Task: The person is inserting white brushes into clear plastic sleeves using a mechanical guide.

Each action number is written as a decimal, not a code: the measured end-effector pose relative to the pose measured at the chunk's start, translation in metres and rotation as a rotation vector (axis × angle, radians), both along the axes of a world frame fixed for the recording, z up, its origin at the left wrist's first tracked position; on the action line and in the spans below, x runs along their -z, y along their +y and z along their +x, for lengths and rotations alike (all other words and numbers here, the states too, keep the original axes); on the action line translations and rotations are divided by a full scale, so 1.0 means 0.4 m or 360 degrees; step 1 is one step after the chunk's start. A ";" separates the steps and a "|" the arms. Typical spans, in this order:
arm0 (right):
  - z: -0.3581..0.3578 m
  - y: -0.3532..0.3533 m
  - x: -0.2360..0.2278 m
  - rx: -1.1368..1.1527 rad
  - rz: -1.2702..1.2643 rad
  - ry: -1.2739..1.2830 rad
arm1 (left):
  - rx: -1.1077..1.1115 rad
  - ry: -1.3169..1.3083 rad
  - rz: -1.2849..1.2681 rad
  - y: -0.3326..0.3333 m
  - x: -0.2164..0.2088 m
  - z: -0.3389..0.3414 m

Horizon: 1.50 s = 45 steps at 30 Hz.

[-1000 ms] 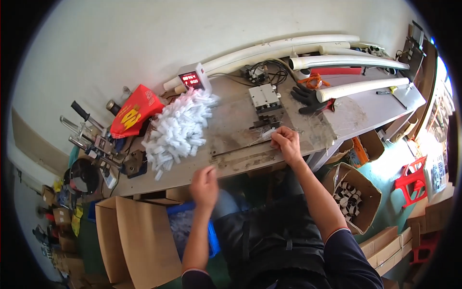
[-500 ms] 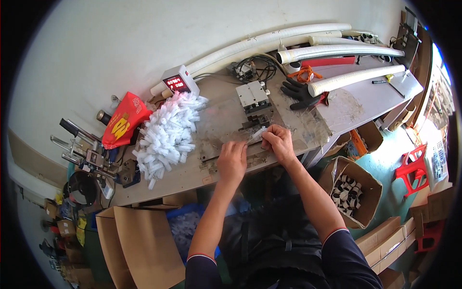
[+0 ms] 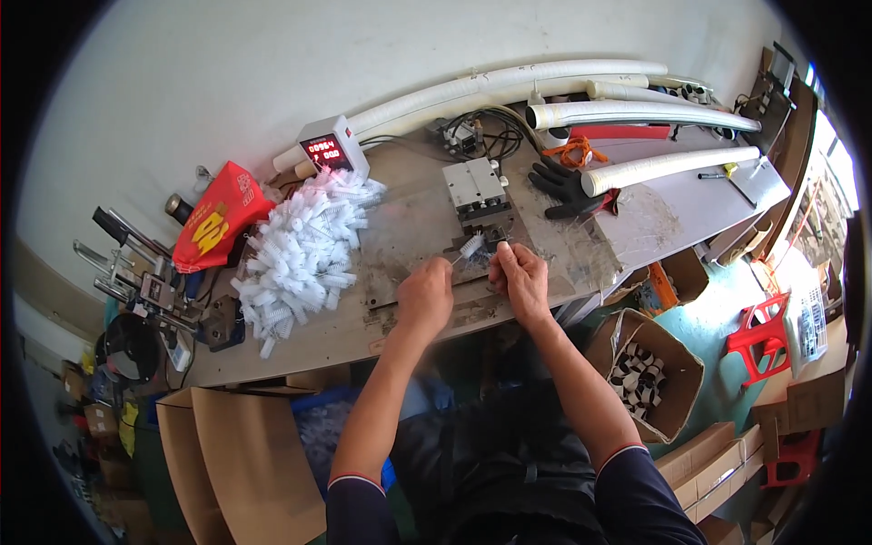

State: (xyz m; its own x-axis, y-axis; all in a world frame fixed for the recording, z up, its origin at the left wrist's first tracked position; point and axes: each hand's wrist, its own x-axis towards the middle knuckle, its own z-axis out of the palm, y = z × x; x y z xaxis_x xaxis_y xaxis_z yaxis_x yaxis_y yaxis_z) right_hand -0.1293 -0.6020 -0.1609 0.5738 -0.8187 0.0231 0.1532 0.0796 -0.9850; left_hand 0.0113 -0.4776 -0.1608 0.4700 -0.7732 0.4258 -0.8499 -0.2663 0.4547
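Note:
My left hand (image 3: 425, 294) is closed, pinching the thin wire stem of a small white bristle brush (image 3: 471, 245). The brush's bristled head points up and away, at the small dark metal fixture (image 3: 490, 234) in front of a grey metal block (image 3: 475, 189). Just to the right, my right hand (image 3: 522, 280) has its thumb and fingers pressed together close to the fixture. What they hold, if anything, I cannot make out. A big heap of similar white brushes (image 3: 304, 250) lies on the bench to the left.
Behind the heap stands a white counter box (image 3: 333, 148) with a red display, beside a red bag (image 3: 221, 218). A black glove (image 3: 565, 186) and white tubes (image 3: 672, 171) lie to the right. Cardboard boxes (image 3: 695, 386) stand below on the right, and a large carton (image 3: 259, 463) on the left.
The brush head has come away from my right fingers and now sits by the fixture on its stem in my left hand. My right hand has shifted slightly. The view has tilted a little.

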 end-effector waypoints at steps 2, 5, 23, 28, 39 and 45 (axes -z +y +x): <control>0.000 -0.003 0.001 0.0001 -0.0012 0.0023 | 0.0016 0.0048 0.0046 -0.013 -0.007 0.006; 0.003 -0.004 0.005 0.0004 -0.0040 0.0041 | 0.0053 0.0081 0.0150 -0.027 -0.014 0.015; 0.022 0.014 -0.010 0.0058 -0.0178 0.0160 | 0.0107 -0.0138 0.0142 -0.045 -0.004 0.033; 0.022 0.010 -0.004 0.0072 -0.0206 0.0148 | 0.0083 -0.0098 0.0060 -0.052 0.000 0.026; 0.024 0.007 -0.003 0.0087 -0.0222 0.0169 | 0.0073 0.0007 0.0025 -0.062 -0.001 0.037; 0.021 0.017 -0.007 0.0083 -0.0209 0.0145 | 0.0027 0.0033 -0.0058 -0.085 0.012 0.031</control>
State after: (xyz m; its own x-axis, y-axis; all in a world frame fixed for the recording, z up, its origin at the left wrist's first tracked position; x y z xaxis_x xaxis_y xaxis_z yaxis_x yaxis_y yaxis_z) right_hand -0.1210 -0.5953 -0.1580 0.5350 -0.8409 0.0816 0.0632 -0.0565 -0.9964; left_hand 0.0236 -0.5114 -0.1657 0.4658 -0.7653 0.4443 -0.8446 -0.2347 0.4812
